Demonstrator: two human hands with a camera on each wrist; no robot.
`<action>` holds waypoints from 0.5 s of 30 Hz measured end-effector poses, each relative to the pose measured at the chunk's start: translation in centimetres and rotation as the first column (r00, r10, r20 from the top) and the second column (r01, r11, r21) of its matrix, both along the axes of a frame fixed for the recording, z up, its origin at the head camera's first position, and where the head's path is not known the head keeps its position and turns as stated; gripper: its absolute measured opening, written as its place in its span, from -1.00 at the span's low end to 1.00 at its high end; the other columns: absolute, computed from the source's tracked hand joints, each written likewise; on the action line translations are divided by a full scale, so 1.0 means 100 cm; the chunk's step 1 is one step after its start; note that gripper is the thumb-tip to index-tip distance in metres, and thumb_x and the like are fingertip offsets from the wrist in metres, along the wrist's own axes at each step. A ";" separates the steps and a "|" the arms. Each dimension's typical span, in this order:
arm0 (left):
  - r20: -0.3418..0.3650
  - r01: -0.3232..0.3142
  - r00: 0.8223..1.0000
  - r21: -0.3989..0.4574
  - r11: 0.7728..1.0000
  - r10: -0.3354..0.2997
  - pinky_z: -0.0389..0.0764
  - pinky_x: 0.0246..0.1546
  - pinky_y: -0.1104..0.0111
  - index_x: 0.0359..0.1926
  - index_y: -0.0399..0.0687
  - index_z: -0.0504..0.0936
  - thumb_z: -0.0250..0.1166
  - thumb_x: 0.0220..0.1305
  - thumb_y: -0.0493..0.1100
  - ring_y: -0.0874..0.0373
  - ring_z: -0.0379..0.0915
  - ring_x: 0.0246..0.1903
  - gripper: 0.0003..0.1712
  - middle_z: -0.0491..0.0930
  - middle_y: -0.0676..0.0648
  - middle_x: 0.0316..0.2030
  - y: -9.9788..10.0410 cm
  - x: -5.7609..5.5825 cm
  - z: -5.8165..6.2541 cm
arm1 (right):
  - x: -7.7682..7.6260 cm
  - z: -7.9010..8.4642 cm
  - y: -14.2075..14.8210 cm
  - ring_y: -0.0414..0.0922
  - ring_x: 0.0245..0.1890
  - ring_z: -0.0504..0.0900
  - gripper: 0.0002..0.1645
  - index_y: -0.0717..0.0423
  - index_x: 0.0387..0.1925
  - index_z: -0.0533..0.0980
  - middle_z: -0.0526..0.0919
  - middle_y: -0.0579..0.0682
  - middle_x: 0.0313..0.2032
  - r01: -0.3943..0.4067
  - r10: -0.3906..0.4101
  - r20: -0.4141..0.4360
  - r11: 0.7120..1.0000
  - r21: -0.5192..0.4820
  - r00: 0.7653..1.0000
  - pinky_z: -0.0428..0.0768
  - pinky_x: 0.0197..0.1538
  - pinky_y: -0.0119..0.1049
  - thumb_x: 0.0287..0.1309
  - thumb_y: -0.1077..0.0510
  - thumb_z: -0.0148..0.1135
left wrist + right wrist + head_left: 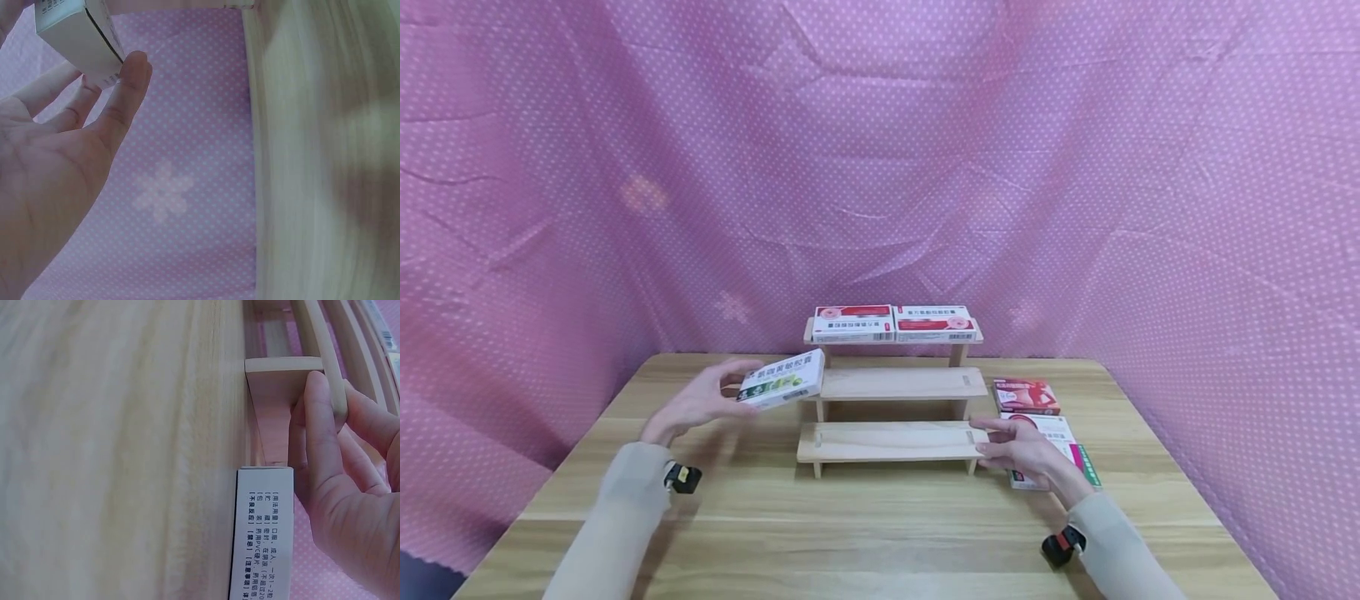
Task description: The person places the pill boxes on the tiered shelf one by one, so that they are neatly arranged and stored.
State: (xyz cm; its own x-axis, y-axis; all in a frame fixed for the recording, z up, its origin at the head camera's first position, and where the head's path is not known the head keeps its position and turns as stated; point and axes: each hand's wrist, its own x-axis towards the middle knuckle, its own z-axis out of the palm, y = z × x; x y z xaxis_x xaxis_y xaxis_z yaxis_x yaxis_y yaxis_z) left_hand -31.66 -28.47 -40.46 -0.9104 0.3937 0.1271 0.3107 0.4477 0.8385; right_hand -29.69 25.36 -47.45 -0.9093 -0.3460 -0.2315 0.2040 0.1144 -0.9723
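My left hand point(703, 398) grips the left end of a white-and-green medicine box point(782, 379), held tilted beside the left end of a three-tier wooden display stand point(891, 442). In the left wrist view, fingers and thumb reach along the edges of the box point(81, 47). At the stand's right end my right hand point(1026, 454) pinches the lowest shelf board; the right wrist view has its thumb and fingers on either side of the board's end point(328, 356). Two red-and-white medicine boxes, a left one point(853, 323) and a right one point(934, 323), lie side by side on the top tier.
Right of the stand lie a red box point(1026, 396), a white box point(1056, 428) and a box with green and pink edges point(1086, 467), partly hidden by my right hand. All stand on a wooden table point(850, 533). A pink dotted cloth point(880, 167) hangs behind.
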 end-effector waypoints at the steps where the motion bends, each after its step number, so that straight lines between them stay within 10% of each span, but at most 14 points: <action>1: -0.001 -0.004 1.000 -0.003 1.000 0.004 0.60 -0.03 0.38 0.37 -0.06 0.34 0.58 -0.10 -0.14 -0.09 0.49 0.05 -0.03 0.48 -0.21 0.17 0.002 0.000 0.001 | 0.000 0.000 0.000 -0.06 -0.08 0.68 -0.32 0.22 0.37 0.32 0.53 0.26 0.09 0.002 -0.002 0.001 1.000 0.000 1.000 0.69 0.05 -0.14 0.23 0.31 0.26; 15: -0.041 0.002 0.999 -0.109 0.994 -0.006 0.53 0.04 0.28 0.33 -0.07 0.40 0.60 -0.15 -0.05 -0.01 0.45 0.04 -0.04 0.42 -0.15 0.15 0.034 -0.004 0.005 | 0.001 0.001 -0.001 -0.07 -0.10 0.68 -0.33 0.23 0.36 0.32 0.52 0.26 0.06 -0.001 0.001 0.006 1.000 -0.004 1.000 0.69 0.04 -0.16 0.24 0.33 0.24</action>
State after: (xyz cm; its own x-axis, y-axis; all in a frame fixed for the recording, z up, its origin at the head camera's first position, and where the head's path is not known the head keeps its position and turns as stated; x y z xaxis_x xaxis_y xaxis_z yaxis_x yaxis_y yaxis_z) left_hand -32.08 -25.04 -39.93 -0.9036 0.4110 0.1210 0.3464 0.5344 0.7710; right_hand -29.59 25.23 -47.38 -0.9076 -0.3476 -0.2355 0.2097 0.1106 -0.9715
